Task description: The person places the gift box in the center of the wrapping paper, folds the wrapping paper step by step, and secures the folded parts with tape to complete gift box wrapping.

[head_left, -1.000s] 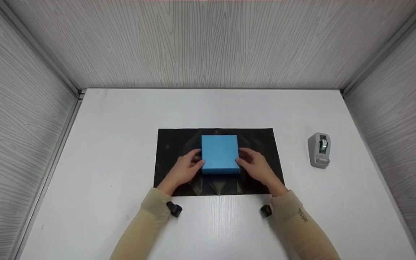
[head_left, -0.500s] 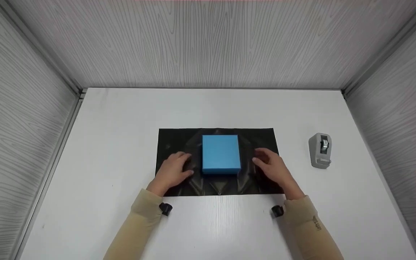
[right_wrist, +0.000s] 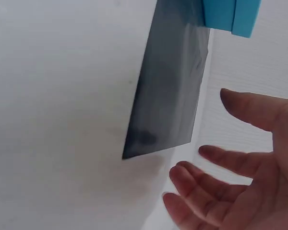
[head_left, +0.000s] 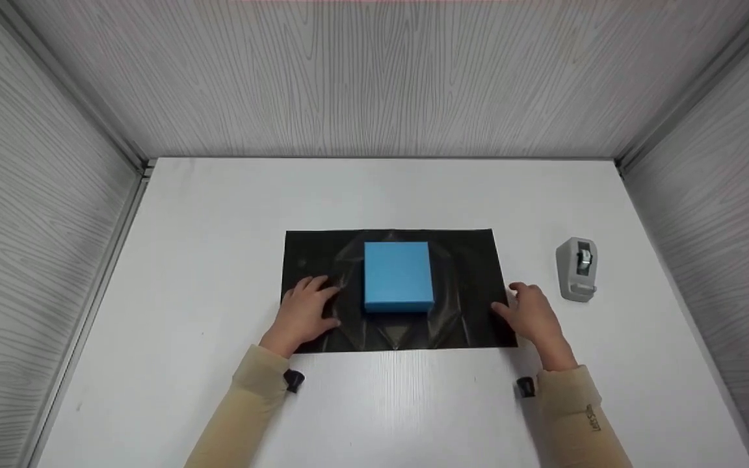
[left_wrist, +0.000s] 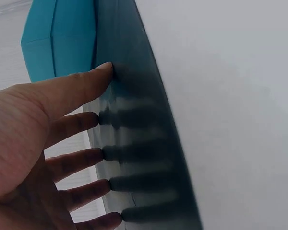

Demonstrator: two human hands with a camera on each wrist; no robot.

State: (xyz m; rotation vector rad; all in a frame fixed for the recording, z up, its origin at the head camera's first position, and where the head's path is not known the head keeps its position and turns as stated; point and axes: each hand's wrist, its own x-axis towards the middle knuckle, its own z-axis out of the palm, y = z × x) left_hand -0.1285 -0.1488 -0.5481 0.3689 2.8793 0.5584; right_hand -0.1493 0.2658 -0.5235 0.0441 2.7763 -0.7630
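Observation:
A blue box with a lid sits on a creased black sheet that lies flat on the white table. My left hand rests with spread fingers on the sheet's left part, apart from the box; in the left wrist view its fingertips touch the shiny sheet. At the sheet's right edge is my right hand, its fingers loosely bent and holding nothing. In the right wrist view that hand hovers past the sheet's corner, thumb apart from the fingers.
A grey tape dispenser with a roll in it stands on the white table, right of the sheet. Wood-grained panels enclose the table at the back and both sides.
Both hands have let go of the box's sides and moved apart. The left hand has come down on the sheet's left part; the right has moved out to its right edge.

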